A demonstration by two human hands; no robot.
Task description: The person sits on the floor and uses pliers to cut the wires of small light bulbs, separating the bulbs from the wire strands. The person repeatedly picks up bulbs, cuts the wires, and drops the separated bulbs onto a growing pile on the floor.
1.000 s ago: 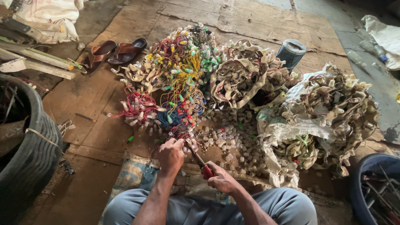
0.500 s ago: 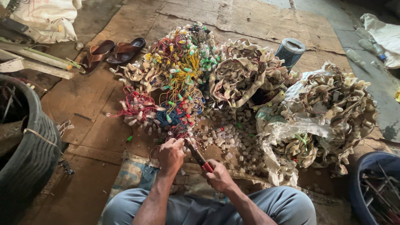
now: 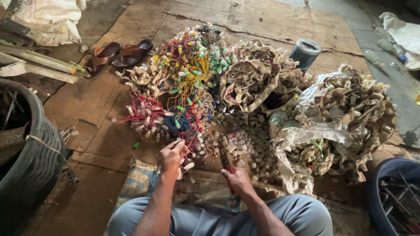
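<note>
Knees in grey trousers (image 3: 280,216) sit nearest, on a patterned sack (image 3: 135,183). Just beyond them, the left hand (image 3: 173,156) pinches a bundle of red wires (image 3: 190,144) with its fingers curled tight, forearm angled forward. The right hand (image 3: 236,180) is closed around red-handled pliers (image 3: 226,159), wrist bent, tool pointing toward the wires; whether the tool's tips are together I cannot tell. Cutting close to the caps while keeping the strand taut looks wise. Beyond the wires lies the coloured wire heap (image 3: 188,74), beige strips (image 3: 253,78) to its right, sandals (image 3: 118,52) to its left.
</note>
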